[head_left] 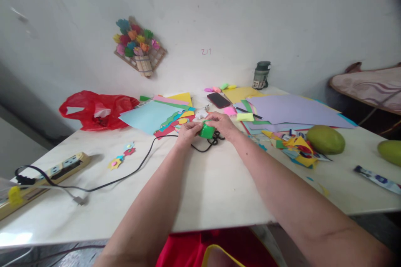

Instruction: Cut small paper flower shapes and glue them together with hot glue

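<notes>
Between my two hands, over the middle of the white table (219, 179), is a small bright green object (207, 130). The fingertips of my left hand (189, 132) pinch its left side. My right hand (222, 124) has its fingers closed on the top and right side. What the green object is cannot be made out. Just behind my fingers sits a small white item (201, 114). A black cable (138, 168) runs from the left up to my hands and lies coiled beside the green object.
Coloured paper sheets (291, 110), a phone (218, 100) and a red plastic bag (100, 110) lie toward the wall. A power strip (62, 171) is at left. Paper scraps (299, 150), a green mango (326, 139) and a tube (377, 179) are at right. A bottle (261, 75) stands behind.
</notes>
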The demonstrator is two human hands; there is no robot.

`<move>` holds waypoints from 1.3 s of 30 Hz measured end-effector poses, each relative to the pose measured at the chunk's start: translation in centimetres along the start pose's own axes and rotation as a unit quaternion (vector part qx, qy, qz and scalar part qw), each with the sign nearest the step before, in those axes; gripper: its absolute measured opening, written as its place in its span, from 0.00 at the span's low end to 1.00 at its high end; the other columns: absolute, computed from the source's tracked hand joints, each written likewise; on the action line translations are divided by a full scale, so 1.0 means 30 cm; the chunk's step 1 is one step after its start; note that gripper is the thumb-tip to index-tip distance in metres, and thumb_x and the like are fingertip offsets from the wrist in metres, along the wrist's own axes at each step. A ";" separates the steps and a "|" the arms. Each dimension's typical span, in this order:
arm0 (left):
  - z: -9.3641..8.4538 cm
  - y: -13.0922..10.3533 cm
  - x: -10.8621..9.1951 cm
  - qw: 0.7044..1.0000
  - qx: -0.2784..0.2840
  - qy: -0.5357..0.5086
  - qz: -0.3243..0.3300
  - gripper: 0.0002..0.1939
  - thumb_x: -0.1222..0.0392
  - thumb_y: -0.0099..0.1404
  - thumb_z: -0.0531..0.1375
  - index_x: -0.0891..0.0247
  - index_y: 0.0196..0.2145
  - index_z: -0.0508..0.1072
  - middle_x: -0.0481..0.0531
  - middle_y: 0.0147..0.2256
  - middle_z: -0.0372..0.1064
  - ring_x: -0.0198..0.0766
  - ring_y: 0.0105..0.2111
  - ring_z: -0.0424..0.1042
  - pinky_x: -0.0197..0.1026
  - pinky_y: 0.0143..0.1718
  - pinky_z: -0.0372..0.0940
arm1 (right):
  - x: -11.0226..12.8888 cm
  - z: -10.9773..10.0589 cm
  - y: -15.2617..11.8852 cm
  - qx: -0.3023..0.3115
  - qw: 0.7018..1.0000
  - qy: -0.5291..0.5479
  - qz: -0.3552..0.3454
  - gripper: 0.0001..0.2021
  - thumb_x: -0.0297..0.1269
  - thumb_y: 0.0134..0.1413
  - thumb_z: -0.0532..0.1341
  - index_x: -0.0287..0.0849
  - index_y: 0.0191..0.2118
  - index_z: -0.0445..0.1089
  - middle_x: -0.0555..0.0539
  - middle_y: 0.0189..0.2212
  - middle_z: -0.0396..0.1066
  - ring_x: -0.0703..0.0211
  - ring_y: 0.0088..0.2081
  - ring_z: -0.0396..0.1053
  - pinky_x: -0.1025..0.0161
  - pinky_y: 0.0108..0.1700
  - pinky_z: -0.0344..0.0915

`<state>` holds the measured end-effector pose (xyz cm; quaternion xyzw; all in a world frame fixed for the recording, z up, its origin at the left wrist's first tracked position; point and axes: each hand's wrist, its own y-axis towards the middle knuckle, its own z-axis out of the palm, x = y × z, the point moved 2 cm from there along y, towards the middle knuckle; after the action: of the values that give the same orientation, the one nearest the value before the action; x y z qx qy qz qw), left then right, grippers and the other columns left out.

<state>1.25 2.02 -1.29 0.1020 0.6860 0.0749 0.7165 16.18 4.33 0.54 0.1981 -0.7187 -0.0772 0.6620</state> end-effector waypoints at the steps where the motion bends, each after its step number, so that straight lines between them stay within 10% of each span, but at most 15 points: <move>1: -0.001 0.001 0.001 1.000 0.000 0.001 0.001 0.18 0.47 0.45 0.66 0.67 0.20 0.73 0.45 0.16 0.55 0.28 0.18 0.52 0.35 0.21 0.47 | 0.001 0.000 0.001 0.003 1.000 -0.008 -0.004 0.06 0.37 0.34 0.64 0.41 0.24 0.72 0.49 0.29 0.69 0.62 0.29 0.62 0.63 0.32 0.59; 22: -0.001 0.001 0.007 0.999 -0.002 -0.032 -0.002 0.18 0.48 0.45 0.68 0.68 0.24 0.76 0.47 0.18 0.62 0.28 0.19 0.57 0.34 0.21 0.52 | -0.010 0.003 0.001 -0.002 0.994 0.072 0.078 0.09 0.36 0.28 0.66 0.40 0.23 0.72 0.52 0.19 0.68 0.64 0.23 0.63 0.65 0.27 0.59; 39: 0.000 0.006 0.012 0.999 -0.034 -0.034 -0.013 0.18 0.48 0.42 0.68 0.67 0.22 0.73 0.47 0.18 0.65 0.31 0.21 0.63 0.36 0.26 0.60 | -0.014 0.011 0.012 -0.024 0.999 -0.007 -0.044 0.03 0.35 0.33 0.64 0.43 0.20 0.71 0.49 0.28 0.69 0.59 0.33 0.66 0.61 0.36 0.62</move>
<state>1.28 2.28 -1.60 0.0713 0.6599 0.0854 0.7431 15.80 4.77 0.26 0.2127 -0.7121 -0.1248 0.6574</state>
